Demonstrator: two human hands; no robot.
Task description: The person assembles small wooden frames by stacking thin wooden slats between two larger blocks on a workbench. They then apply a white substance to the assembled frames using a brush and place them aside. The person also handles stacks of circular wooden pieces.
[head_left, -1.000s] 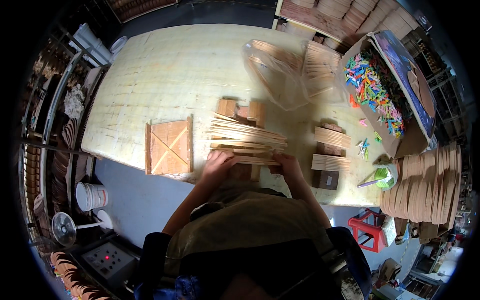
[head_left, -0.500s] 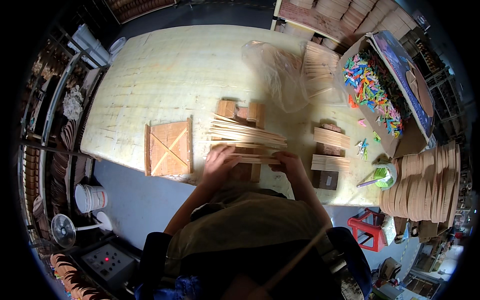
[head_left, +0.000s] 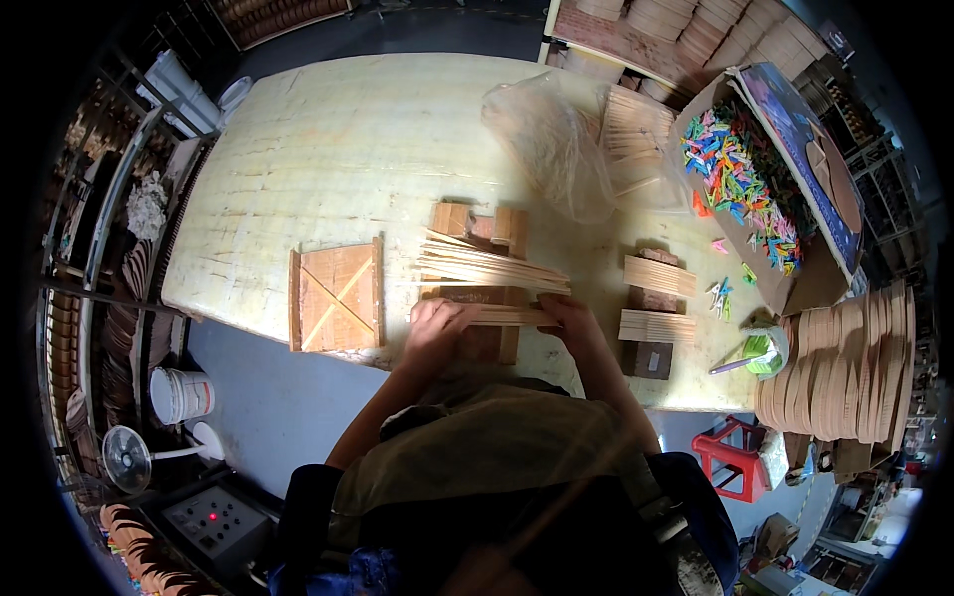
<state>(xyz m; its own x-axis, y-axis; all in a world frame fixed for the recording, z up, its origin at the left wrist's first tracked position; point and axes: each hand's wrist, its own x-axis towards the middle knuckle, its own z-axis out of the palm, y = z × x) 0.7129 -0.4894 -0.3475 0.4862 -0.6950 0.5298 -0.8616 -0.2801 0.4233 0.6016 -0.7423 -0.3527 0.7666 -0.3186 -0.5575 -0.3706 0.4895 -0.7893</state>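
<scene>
- Workshop shelving and grey floor surround a pale yellow, worn tabletop, seen from above through a wide, curved lens.
- At the near edge, a small bundle of thin wooden strips runs left to right between the person's two bare hands, over a brown wooden form; whether it touches the form cannot be told.
- Left hand: its grip is curled over the bundle's left end.
- Right hand: its grip pinches the bundle's right end.
- Just beyond, a looser pile of pale strips fans across the same form.
- To the left lies a wooden board marked with a crossed X of strips.
- To the right, a dark block carries more strips and a small pale label, too small to read.
- Farther right, a cardboard box with a printed blue flap holds many coloured clips; beside it is a clear plastic bag.
- Beyond the left edge, a white bucket bears an orange-toned label, its print illegible.
</scene>
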